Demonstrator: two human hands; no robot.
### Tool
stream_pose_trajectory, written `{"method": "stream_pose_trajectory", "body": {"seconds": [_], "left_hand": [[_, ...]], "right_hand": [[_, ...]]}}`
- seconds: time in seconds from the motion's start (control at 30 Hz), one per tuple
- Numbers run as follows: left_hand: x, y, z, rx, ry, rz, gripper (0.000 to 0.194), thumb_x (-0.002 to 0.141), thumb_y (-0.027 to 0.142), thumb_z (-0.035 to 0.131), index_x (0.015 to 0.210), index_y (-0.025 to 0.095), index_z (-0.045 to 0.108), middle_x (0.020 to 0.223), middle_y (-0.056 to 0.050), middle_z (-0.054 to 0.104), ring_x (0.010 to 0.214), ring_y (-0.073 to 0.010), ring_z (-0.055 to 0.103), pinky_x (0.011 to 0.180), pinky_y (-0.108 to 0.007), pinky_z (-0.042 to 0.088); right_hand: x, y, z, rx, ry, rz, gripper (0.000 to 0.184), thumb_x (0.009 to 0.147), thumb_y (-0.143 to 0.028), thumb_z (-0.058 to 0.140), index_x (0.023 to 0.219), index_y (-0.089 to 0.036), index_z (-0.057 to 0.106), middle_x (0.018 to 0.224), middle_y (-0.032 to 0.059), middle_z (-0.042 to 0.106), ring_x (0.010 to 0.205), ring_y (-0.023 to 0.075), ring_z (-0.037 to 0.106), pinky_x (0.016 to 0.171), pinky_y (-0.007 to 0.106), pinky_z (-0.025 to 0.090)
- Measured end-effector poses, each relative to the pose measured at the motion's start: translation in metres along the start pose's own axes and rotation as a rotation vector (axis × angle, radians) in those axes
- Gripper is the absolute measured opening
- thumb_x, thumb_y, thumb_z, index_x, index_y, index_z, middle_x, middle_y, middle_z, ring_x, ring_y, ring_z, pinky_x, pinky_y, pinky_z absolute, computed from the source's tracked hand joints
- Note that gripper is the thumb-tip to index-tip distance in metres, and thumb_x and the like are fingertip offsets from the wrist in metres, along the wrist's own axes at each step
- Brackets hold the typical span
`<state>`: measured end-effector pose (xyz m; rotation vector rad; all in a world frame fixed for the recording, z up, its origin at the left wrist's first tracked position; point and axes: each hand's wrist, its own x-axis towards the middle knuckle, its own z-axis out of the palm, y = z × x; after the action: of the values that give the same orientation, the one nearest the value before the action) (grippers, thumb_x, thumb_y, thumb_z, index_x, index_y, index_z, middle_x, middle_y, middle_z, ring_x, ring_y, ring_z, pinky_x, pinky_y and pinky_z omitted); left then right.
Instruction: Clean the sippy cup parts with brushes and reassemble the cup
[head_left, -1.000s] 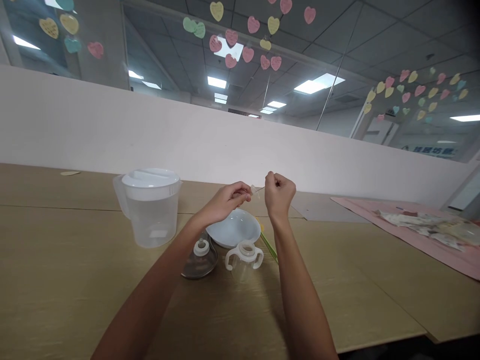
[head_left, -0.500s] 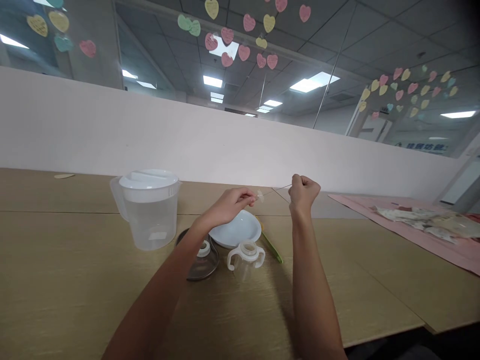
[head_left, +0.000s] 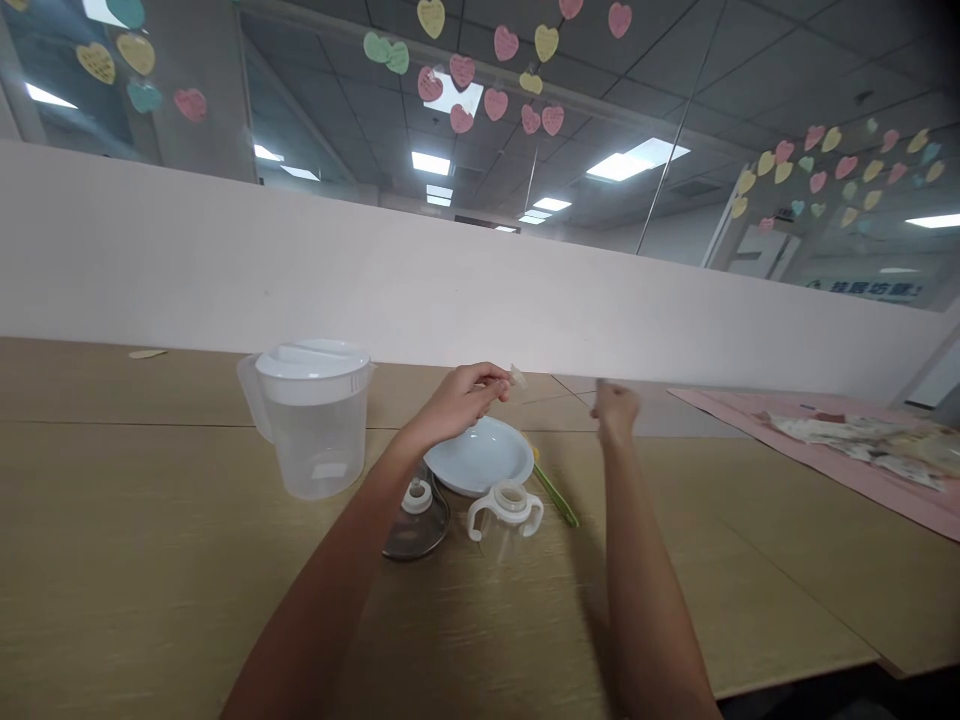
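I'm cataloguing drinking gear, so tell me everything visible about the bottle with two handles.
The two-handled bottle has a clear body and a white collar with a curved white handle on each side, all plastic-looking. Its mouth is uncovered. It stands upright on the table, nearer the camera than the white bowl; whether they touch is unclear. Neither the left hand nor the right hand touches it.
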<state>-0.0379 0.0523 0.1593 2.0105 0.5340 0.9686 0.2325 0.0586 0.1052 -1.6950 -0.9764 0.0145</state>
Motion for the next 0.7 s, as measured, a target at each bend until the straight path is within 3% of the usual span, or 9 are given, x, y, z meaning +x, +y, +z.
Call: {"method": "stream_pose_trajectory", "body": {"seconds": [0.13, 0.23, 0.33, 0.43, 0.53, 0.6, 0.7], "left_hand": [[0.000, -0.003, 0.003, 0.005, -0.045, -0.027, 0.019, 0.080, 0.029, 0.050, 0.088, 0.014, 0.059, 0.069, 0.000, 0.059, 0.041, -0.0031, 0.036, 0.040, -0.017, 0.032], [0.002, -0.010, 0.004, 0.036, -0.048, -0.026, 0.022, 0.080, 0.031, 0.049, 0.089, 0.014, 0.059, 0.069, 0.000, 0.058, 0.043, -0.0045, 0.040, 0.039, -0.017, 0.034], [0.005, -0.019, 0.004, 0.065, -0.038, 0.006, 0.023, 0.079, 0.033, 0.051, 0.089, 0.014, 0.059, 0.074, -0.002, 0.059, 0.048, -0.0060, 0.045, 0.041, -0.017, 0.037], [0.008, -0.024, 0.005, 0.100, -0.027, 0.012, 0.025, 0.080, 0.035, 0.049, 0.090, 0.015, 0.059, 0.079, -0.004, 0.061, 0.054, -0.0081, 0.050, 0.042, -0.017, 0.040], [0.010, -0.027, 0.006, 0.141, 0.009, 0.046, 0.025, 0.081, 0.036, 0.047, 0.090, 0.015, 0.059, 0.082, -0.005, 0.064, 0.062, -0.0116, 0.057, 0.048, -0.019, 0.044], [0.011, -0.027, 0.005, 0.174, 0.064, 0.083, 0.025, 0.082, 0.036, 0.047, 0.090, 0.016, 0.059, 0.085, -0.006, 0.067, 0.071, -0.0142, 0.061, 0.056, -0.022, 0.047], [0.011, -0.027, 0.002, 0.293, 0.169, 0.125, 0.023, 0.083, 0.035, 0.047, 0.088, 0.018, 0.060, 0.086, -0.005, 0.069, 0.079, -0.0165, 0.063, 0.068, -0.025, 0.047]], "right_hand": [[-0.014, 0.002, 0.052, 0.019, -0.255, 0.107, 0.033, 0.076, -0.033, 0.048, 0.047, -0.019, 0.044, 0.032, -0.0030, 0.038, 0.033, 0.0110, 0.043, 0.041, 0.022, 0.037], [-0.023, -0.002, 0.073, 0.084, -0.434, 0.145, 0.028, 0.078, -0.031, 0.049, 0.055, -0.016, 0.053, 0.038, -0.0009, 0.047, 0.036, 0.0104, 0.047, 0.043, 0.022, 0.040], [-0.026, -0.014, 0.066, 0.165, -0.554, 0.141, 0.025, 0.081, -0.030, 0.047, 0.066, -0.013, 0.058, 0.049, 0.0023, 0.056, 0.041, 0.0098, 0.051, 0.045, 0.022, 0.044], [-0.032, -0.039, 0.042, 0.237, -0.670, 0.086, 0.018, 0.077, -0.028, 0.054, 0.070, -0.012, 0.061, 0.065, 0.0063, 0.064, 0.050, 0.0097, 0.056, 0.048, 0.021, 0.046], [-0.045, -0.069, 0.018, 0.439, -0.977, -0.137, 0.023, 0.070, -0.031, 0.065, 0.085, -0.014, 0.066, 0.082, 0.0076, 0.067, 0.063, 0.0118, 0.060, 0.048, 0.020, 0.046], [-0.053, -0.084, 0.009, 0.525, -1.004, -0.226, 0.029, 0.067, -0.034, 0.068, 0.090, -0.016, 0.066, 0.087, 0.0071, 0.066, 0.069, 0.0126, 0.060, 0.048, 0.019, 0.045], [-0.060, -0.093, 0.011, 0.599, -0.941, -0.207, 0.032, 0.066, -0.036, 0.068, 0.092, -0.017, 0.066, 0.091, 0.0067, 0.066, 0.078, 0.0145, 0.059, 0.052, 0.019, 0.047]]}}
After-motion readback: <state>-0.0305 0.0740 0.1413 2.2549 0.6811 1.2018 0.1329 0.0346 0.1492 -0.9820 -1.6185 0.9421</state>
